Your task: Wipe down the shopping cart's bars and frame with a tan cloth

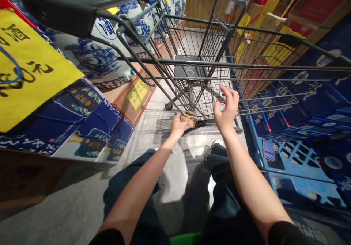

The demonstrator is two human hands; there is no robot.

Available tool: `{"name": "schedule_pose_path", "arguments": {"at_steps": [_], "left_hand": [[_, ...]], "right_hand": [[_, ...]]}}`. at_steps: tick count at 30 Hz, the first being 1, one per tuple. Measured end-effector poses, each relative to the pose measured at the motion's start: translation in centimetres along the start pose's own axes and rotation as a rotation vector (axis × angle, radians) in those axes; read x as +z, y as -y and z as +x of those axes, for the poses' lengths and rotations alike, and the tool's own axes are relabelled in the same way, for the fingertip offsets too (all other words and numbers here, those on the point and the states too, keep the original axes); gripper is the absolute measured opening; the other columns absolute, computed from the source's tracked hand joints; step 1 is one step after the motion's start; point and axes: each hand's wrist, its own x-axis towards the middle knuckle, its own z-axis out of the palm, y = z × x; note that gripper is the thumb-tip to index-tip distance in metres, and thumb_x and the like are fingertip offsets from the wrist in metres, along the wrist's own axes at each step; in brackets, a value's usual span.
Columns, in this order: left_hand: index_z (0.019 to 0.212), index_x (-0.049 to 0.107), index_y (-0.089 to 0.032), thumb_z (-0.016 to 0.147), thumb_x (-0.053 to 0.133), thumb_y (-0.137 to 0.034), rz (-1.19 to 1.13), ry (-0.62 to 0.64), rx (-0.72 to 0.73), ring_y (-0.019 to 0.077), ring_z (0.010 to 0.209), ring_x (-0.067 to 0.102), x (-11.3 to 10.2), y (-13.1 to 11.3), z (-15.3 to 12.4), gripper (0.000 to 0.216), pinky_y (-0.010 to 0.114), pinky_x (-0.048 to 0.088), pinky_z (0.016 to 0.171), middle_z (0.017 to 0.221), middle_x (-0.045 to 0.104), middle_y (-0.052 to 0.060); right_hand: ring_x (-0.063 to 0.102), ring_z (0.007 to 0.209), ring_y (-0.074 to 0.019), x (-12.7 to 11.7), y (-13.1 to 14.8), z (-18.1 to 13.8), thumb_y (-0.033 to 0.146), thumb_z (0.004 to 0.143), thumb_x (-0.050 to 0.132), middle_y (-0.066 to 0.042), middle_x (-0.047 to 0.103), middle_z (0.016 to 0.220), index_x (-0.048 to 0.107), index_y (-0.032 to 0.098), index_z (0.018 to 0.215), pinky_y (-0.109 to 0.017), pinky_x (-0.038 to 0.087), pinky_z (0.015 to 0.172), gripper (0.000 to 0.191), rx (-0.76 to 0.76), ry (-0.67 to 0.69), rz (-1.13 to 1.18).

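A dark wire shopping cart [170, 61] stands in front of me, its handle at the upper left. My left hand [178, 125] is closed on a crumpled brown cloth [189, 119] at the cart's lower end, close to the bottom frame bar. Whether the material is cloth or paper is hard to make out. To the right, my right hand [227, 110] is raised near the cart's wire side, fingers bent and apart, with nothing visible in it. A grey panel [190, 68] with a round mark sits inside the cart.
Large blue-and-white porcelain jars [101, 51] line a wooden ledge [131, 102] on the left, beside blue gift boxes [90, 139] and a yellow sign [30, 69]. Blue boxes [276, 106] are stacked on the right. A phone [268, 150] lies on a light blue plastic pallet [298, 157].
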Motion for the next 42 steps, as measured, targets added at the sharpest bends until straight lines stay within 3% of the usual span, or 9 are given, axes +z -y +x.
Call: {"name": "schedule_pose_path", "arguments": {"at_steps": [3, 6, 10, 17, 21, 29, 32, 37, 42], "left_hand": [[0.101, 0.068, -0.019, 0.077, 0.076, -0.014, -0.011, -0.048, 0.071, 0.0182, 0.09, 0.074, -2.2, -1.9, 0.7, 0.026, 0.026, 0.058, 0.087, 0.096, 0.076, 0.002], [0.109, 0.066, -0.019, 0.082, 0.076, -0.023, -0.004, -0.094, 0.19, 0.0177, 0.09, 0.073, -4.0, -3.1, 1.2, 0.029, 0.025, 0.057, 0.086, 0.097, 0.075, 0.002], [0.111, 0.064, -0.018, 0.081, 0.075, -0.017, 0.038, -0.032, 0.053, 0.018, 0.099, 0.073, -2.4, -1.5, 0.7, 0.032, 0.026, 0.057, 0.091, 0.107, 0.076, 0.005], [0.083, 0.067, -0.02, 0.07, 0.082, -0.013, 0.14, 0.113, -0.077, 0.0219, 0.085, 0.074, 1.7, 2.6, -1.0, 0.021, 0.034, 0.058, 0.087, 0.083, 0.075, 0.003], [0.091, 0.069, -0.019, 0.073, 0.08, -0.01, 0.146, 0.086, -0.03, 0.0235, 0.095, 0.072, 1.1, 1.8, -0.4, 0.023, 0.035, 0.056, 0.093, 0.096, 0.076, 0.005], [0.11, 0.064, -0.02, 0.085, 0.073, -0.018, 0.055, -0.073, 0.125, 0.0166, 0.097, 0.071, -2.7, -2.0, 1.0, 0.027, 0.026, 0.055, 0.092, 0.106, 0.073, 0.002], [0.112, 0.062, -0.02, 0.084, 0.071, -0.015, -0.015, -0.081, 0.067, 0.0153, 0.096, 0.072, -1.8, -1.5, 0.8, 0.03, 0.024, 0.056, 0.091, 0.104, 0.074, 0.002], [0.085, 0.065, -0.02, 0.067, 0.078, -0.003, 0.021, 0.07, -0.044, 0.0201, 0.084, 0.075, 0.9, 0.5, 0.1, 0.028, 0.031, 0.06, 0.086, 0.082, 0.075, 0.0], [0.095, 0.066, -0.018, 0.074, 0.075, -0.006, 0.007, 0.031, -0.003, 0.0181, 0.086, 0.074, -1.4, -1.8, 0.9, 0.026, 0.029, 0.059, 0.086, 0.09, 0.075, 0.002]], "right_hand": [[0.058, 0.121, -0.0293, -0.4, -0.1, 0.0, 0.023, 0.088, 0.05, -0.013, 0.064, 0.125, 0.059, 0.021, 0.136, -0.058, 0.046, 0.108, 0.049, -0.038, 0.093, -0.093], [0.064, 0.114, -0.027, -0.9, -0.2, 0.3, 0.023, 0.091, 0.046, -0.011, 0.07, 0.118, 0.062, 0.022, 0.132, -0.058, 0.047, 0.109, 0.043, -0.036, 0.151, -0.112], [0.071, 0.106, -0.0231, -1.0, 0.3, 0.6, 0.023, 0.094, 0.042, -0.01, 0.074, 0.112, 0.066, 0.021, 0.122, -0.049, 0.056, 0.101, 0.037, 0.011, 0.096, -0.045], [0.074, 0.1, -0.0202, -0.2, 0.2, 0.3, 0.015, 0.088, 0.038, -0.01, 0.074, 0.11, 0.064, 0.018, 0.12, -0.043, 0.061, 0.093, 0.041, 0.057, 0.054, 0.131], [0.075, 0.097, -0.0202, -0.3, -0.2, 0.5, 0.013, 0.086, 0.038, -0.009, 0.074, 0.107, 0.064, 0.019, 0.117, -0.043, 0.061, 0.092, 0.041, 0.054, 0.063, 0.15], [0.07, 0.101, -0.022, 0.2, 0.1, 0.1, 0.015, 0.088, 0.04, -0.011, 0.069, 0.111, 0.058, 0.019, 0.125, -0.047, 0.057, 0.097, 0.042, 0.077, 0.086, 0.096], [0.067, 0.102, -0.0232, 0.8, 0.0, -0.1, 0.016, 0.087, 0.04, -0.011, 0.066, 0.113, 0.055, 0.019, 0.13, -0.048, 0.054, 0.098, 0.046, 0.097, 0.1, 0.071], [0.065, 0.104, -0.0239, 1.6, -0.4, -0.4, 0.014, 0.086, 0.039, -0.012, 0.062, 0.116, 0.05, 0.019, 0.138, -0.049, 0.051, 0.099, 0.053, 0.125, 0.115, 0.032], [0.066, 0.101, -0.0219, 1.0, -0.4, -0.2, 0.015, 0.087, 0.039, -0.011, 0.063, 0.114, 0.05, 0.018, 0.133, -0.046, 0.053, 0.097, 0.048, 0.087, 0.129, 0.044]]}}
